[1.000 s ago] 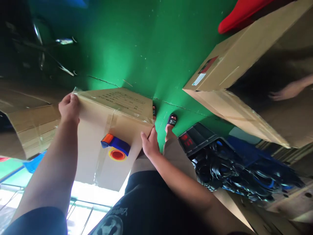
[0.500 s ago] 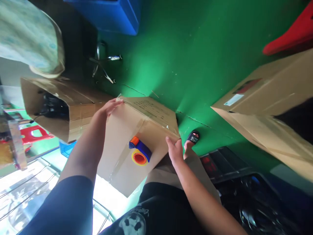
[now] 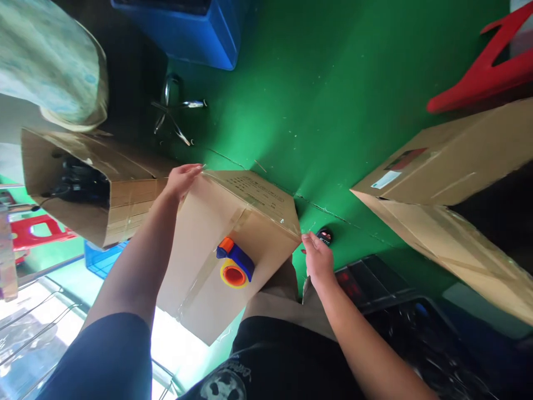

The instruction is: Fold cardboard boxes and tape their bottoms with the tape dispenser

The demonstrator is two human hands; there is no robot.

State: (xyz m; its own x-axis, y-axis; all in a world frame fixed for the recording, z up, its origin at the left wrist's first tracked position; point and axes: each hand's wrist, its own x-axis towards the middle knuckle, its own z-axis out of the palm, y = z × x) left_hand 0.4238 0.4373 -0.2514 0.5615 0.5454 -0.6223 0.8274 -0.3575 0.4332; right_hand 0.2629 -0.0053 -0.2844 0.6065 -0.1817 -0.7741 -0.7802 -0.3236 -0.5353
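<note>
Two hands on a taped box, tape gun lying on its top.

The box [image 3: 208, 250] sits in the middle of the frame, tilted, above the green floor [image 3: 316, 94]. The left hand [image 3: 181, 179] lies at its upper left corner, fingers together and flat over the edge; the right hand [image 3: 318, 256] is at the box's right corner, grip loosely curled, fingertips touching the corner where clear tape ends. Whether it pinches the tape I cannot tell. Between the hands, on the box's top, rests a tape gun [image 3: 234, 265], blue with an orange roll, nearer the right hand. A second open box [image 3: 125, 183] lies at centre left, a larger one [image 3: 449, 166] at right, and a blue bin [image 3: 195, 28] at the top.
</note>
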